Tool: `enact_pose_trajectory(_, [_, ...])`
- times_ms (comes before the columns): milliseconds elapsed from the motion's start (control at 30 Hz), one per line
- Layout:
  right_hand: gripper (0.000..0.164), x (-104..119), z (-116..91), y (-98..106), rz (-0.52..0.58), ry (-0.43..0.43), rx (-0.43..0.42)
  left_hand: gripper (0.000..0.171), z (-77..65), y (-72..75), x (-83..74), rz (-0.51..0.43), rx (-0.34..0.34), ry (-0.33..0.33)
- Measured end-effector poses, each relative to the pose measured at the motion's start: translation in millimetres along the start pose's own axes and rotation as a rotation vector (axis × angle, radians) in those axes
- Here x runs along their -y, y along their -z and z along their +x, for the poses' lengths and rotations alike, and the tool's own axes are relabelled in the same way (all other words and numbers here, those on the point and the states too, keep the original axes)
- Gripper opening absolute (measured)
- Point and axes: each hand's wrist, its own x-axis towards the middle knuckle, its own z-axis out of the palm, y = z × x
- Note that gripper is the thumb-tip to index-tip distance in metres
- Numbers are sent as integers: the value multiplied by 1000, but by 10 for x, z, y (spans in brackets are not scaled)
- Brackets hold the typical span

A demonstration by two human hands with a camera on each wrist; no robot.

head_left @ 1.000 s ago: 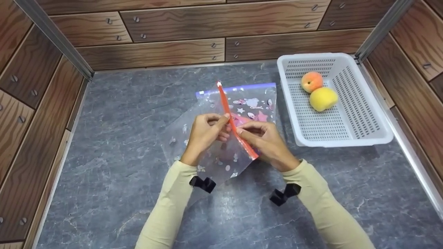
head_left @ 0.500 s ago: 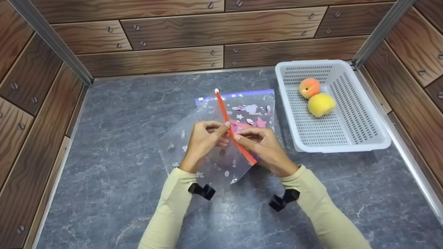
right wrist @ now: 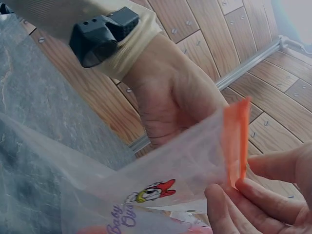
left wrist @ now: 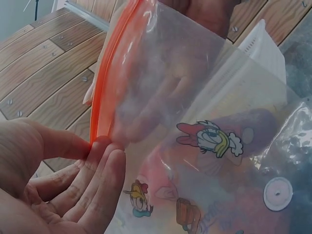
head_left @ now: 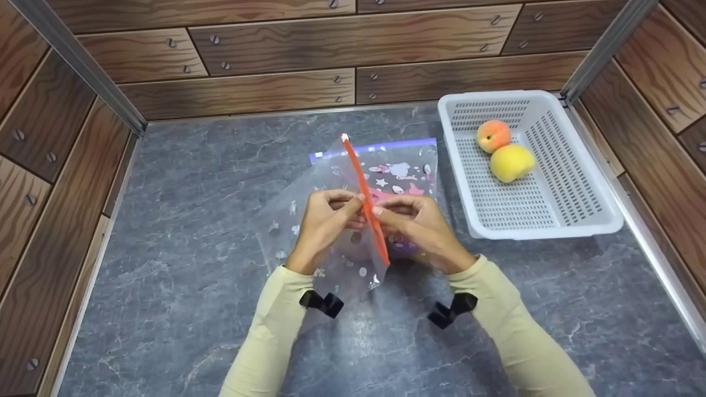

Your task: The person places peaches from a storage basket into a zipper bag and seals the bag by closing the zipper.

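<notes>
A clear zip bag (head_left: pixel 353 270) printed with small cartoon figures hangs from its orange zip strip (head_left: pixel 380 245), which runs slantwise between my hands. My left hand (head_left: pixel 325 226) pinches the strip near its middle; in the left wrist view, thumb and fingers of the left hand (left wrist: pixel 68 180) meet on the orange edge. From the other side, my right hand (head_left: pixel 424 229) pinches the same strip slightly lower. In the right wrist view the right hand (right wrist: pixel 268 195) grips it between thumb and fingertips. Underneath lies a second clear bag (head_left: pixel 413 157) with a purple zip strip, partly hidden.
A white perforated basket (head_left: pixel 463 193) stands at the right, holding an orange-red peach (head_left: pixel 493 136) and a yellow fruit (head_left: pixel 513 163). Wood-patterned walls (head_left: pixel 265 47) enclose the dark marbled tabletop (head_left: pixel 182 220) on the left, back and right.
The lower end of the orange strip has swung left and now hangs more upright. Both hands keep their pinch in nearly the same place. The head view has tilted slightly.
</notes>
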Motion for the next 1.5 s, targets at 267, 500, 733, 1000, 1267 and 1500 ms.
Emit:
enact_pose_trajectory(267, [25,69,168,11,-12,-45,31,17,-21,23,-8,26,78,-62])
enact_pose_trajectory(500, [19,112,205,1,-65,-64,26,13,-55,2,-17,58,74,-69])
enact_pose_trajectory(733, [12,103,199,63,-12,-47,33,12,-122,-33,-45,326,-4,-111])
enact_pose_trajectory(1000, [13,109,215,122,-45,-23,38,7,-166,35,-137,469,-84,-192])
enact_pose_trajectory(1267, [14,82,185,297,-261,59,-7,17,-277,278,-163,542,-152,-265])
enact_pose_trajectory(1500, [11,75,18,560,-303,56,-149,14,-490,657,-192,501,-193,-265])
